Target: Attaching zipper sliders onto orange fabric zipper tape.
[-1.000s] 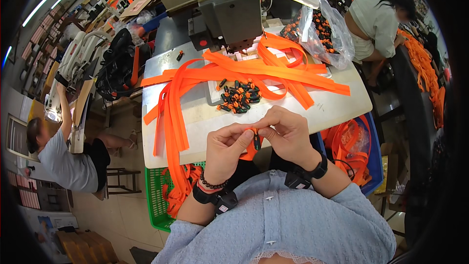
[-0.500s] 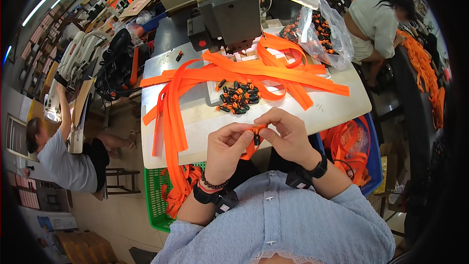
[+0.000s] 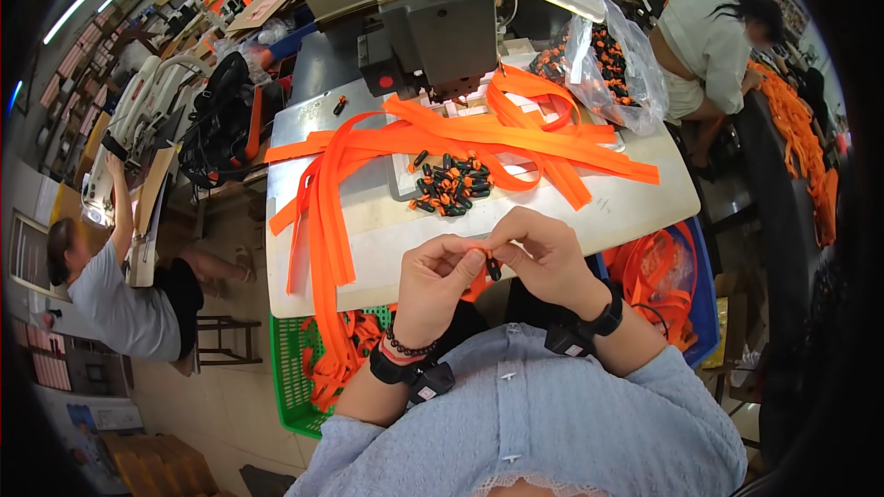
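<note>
In front of my body, my left hand (image 3: 435, 283) pinches the end of an orange zipper tape (image 3: 476, 291), which hangs below the fingers. Against it, fingertips nearly touching, my right hand (image 3: 541, 256) is closed on a small black-and-orange zipper pull (image 3: 494, 270) at the tape's end. The fingertips hide just how pull and tape join. Beyond my hands lies a pile of similar pulls (image 3: 453, 186) on the white table (image 3: 396, 237). Several long orange zipper tapes (image 3: 433, 133) cross behind it, some draping over the near left edge.
A dark sewing machine (image 3: 437, 32) stands behind the tapes. At right a clear bag (image 3: 635, 83) holds more pulls. Below the table are a green basket (image 3: 287, 377) and a blue bin (image 3: 707, 313) with orange tapes. One person (image 3: 129, 290) sits at left, another (image 3: 704, 46) at right.
Both hands have shifted slightly right. The black pull now tilts out below my right fingertips, where before it hung straight between the two hands.
</note>
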`<action>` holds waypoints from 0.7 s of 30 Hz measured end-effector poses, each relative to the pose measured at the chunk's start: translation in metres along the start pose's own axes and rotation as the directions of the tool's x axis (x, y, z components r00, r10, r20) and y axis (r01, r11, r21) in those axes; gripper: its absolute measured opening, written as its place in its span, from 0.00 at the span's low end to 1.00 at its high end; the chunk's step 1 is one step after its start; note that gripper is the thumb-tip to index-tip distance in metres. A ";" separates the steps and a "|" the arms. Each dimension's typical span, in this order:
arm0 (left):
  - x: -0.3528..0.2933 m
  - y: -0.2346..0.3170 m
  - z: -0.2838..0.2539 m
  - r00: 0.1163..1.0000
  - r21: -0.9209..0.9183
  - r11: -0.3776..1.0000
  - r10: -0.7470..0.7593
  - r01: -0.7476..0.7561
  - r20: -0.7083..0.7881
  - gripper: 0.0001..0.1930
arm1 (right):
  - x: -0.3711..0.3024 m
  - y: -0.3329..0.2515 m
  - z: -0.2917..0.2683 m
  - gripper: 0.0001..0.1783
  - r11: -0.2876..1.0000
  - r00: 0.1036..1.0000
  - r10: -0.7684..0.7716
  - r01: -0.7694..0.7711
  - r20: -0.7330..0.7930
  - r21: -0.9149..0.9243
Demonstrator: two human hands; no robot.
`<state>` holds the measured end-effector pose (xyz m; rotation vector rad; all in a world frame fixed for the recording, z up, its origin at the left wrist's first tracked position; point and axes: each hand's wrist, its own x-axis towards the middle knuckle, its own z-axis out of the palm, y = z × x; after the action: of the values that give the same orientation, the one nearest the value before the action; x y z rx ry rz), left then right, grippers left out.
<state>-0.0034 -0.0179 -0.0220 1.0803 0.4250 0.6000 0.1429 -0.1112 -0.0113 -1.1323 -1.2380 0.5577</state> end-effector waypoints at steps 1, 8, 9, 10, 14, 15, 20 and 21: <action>0.001 0.001 0.000 1.000 -0.003 1.000 0.007 -0.007 0.016 0.08 | -0.002 -0.001 0.003 0.10 0.991 0.998 0.048 -0.044 -0.035 0.124; -0.001 0.000 -0.003 0.999 -0.030 0.999 0.036 -0.035 0.028 0.08 | -0.006 0.007 0.006 0.12 0.981 0.998 0.048 -0.041 -0.030 0.190; -0.001 0.000 -0.004 0.999 -0.028 0.999 0.031 -0.031 0.029 0.08 | -0.006 0.007 0.006 0.12 0.980 0.998 0.049 -0.043 -0.026 0.192; -0.002 0.000 -0.005 0.999 -0.034 0.999 0.027 -0.026 0.024 0.08 | -0.006 0.008 0.007 0.12 0.980 0.998 0.050 -0.045 -0.022 0.194; -0.004 -0.004 -0.010 0.999 -0.068 0.998 0.021 -0.019 0.027 0.08 | -0.006 0.008 0.010 0.11 0.995 0.998 0.042 -0.038 -0.044 0.092; -0.004 -0.005 -0.012 0.999 -0.078 0.997 0.020 -0.017 0.031 0.08 | -0.004 0.008 0.009 0.11 1.000 0.999 -0.021 0.022 -0.031 0.016; -0.003 -0.008 -0.012 1.000 -0.022 1.000 0.007 -0.007 -0.001 0.07 | -0.003 0.008 0.009 0.09 0.972 0.991 -0.134 0.129 -0.009 -0.195; -0.003 -0.009 -0.013 1.000 -0.009 1.000 -0.006 0.006 0.000 0.07 | -0.003 0.009 0.008 0.09 0.973 0.992 -0.127 0.125 0.000 -0.192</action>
<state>-0.0117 -0.0141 -0.0360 1.0706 0.4250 0.5963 0.1363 -0.1072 -0.0208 -1.2054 -1.3646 0.3400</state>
